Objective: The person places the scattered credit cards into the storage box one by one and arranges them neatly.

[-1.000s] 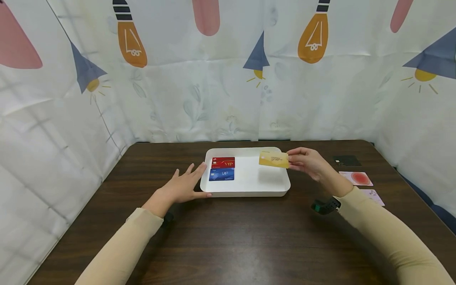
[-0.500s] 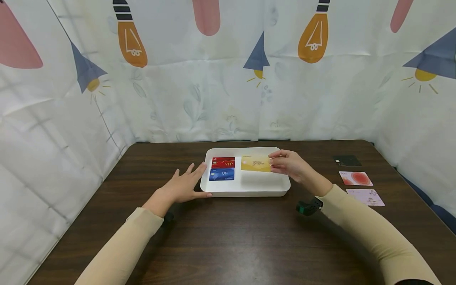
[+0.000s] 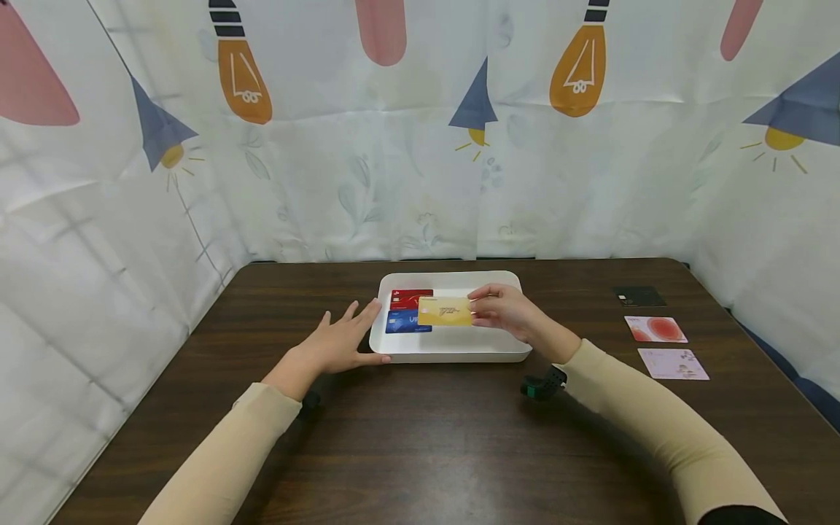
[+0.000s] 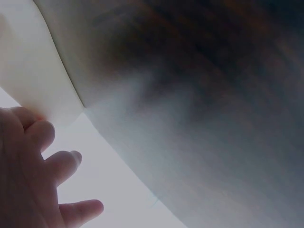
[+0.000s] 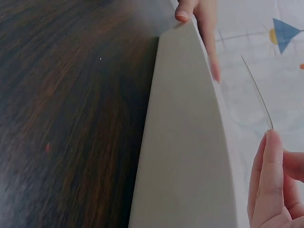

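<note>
My right hand (image 3: 504, 312) pinches a gold card (image 3: 445, 311) by its right end, over the white tray (image 3: 485, 357). In the right wrist view the card (image 5: 258, 95) shows edge-on, raised above the tray's rim. From the head, it overlaps the right parts of a red VIP card (image 3: 407, 299) and a blue VIP card (image 3: 400, 321), which lie one behind the other in the tray's left half. Fingers spread, my left hand (image 3: 337, 343) rests against the tray's left end. The left wrist view catches that hand (image 4: 28, 175) at the tray's pale wall (image 4: 38, 61).
Three more cards lie in a column on the dark wooden table (image 3: 420, 437) at the right: a black one (image 3: 639, 296), a white one with a red circle (image 3: 656, 329) and a pale pink one (image 3: 673, 364). A patterned curtain (image 3: 420, 189) hangs behind the table.
My right hand has carried the gold card leftward over the tray, from its right rim to above the red and blue cards. The left hand has stayed in place.
</note>
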Motion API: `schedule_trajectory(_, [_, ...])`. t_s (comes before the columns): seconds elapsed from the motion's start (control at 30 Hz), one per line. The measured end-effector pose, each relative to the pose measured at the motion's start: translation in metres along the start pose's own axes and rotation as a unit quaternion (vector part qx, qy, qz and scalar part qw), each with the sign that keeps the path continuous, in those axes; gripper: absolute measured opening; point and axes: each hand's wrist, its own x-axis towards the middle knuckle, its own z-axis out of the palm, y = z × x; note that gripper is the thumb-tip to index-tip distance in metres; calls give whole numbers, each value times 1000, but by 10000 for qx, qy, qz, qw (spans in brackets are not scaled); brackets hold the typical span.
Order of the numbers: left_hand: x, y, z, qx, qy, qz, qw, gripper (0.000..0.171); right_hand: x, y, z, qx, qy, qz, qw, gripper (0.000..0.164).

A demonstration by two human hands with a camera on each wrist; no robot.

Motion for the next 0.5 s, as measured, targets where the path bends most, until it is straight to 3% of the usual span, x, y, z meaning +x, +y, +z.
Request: schedule_trajectory(0.5, [-2,0,-1,14,70,87,9999,114,17,2,31,-11,-86,419,9991,26])
